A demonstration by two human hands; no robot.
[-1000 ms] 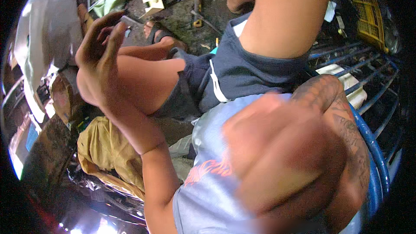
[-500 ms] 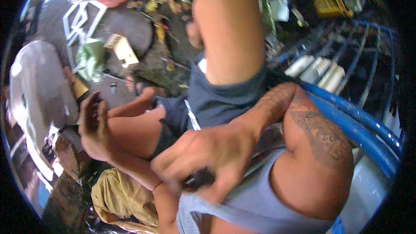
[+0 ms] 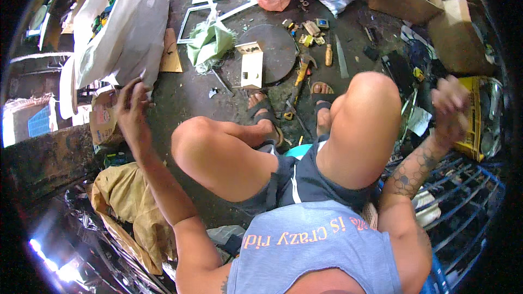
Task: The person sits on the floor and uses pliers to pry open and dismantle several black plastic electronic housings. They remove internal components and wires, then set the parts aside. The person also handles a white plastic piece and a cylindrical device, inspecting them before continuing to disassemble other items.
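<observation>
One wide fisheye view looks steeply down from the person's head, at the left of a side-by-side pair, upright and unmirrored, its field curving into a dark round border. It takes in the left grip [image 3: 133, 98] and the right grip [image 3: 451, 103] together, toward opposite sides, roughly arm's reach away. The shirt [image 3: 321, 245] is closest, behind and between the grips; the bent knees [image 3: 196, 136] come between them; the floor [image 3: 180, 95] spreads between and beyond the grips, farther below.
</observation>
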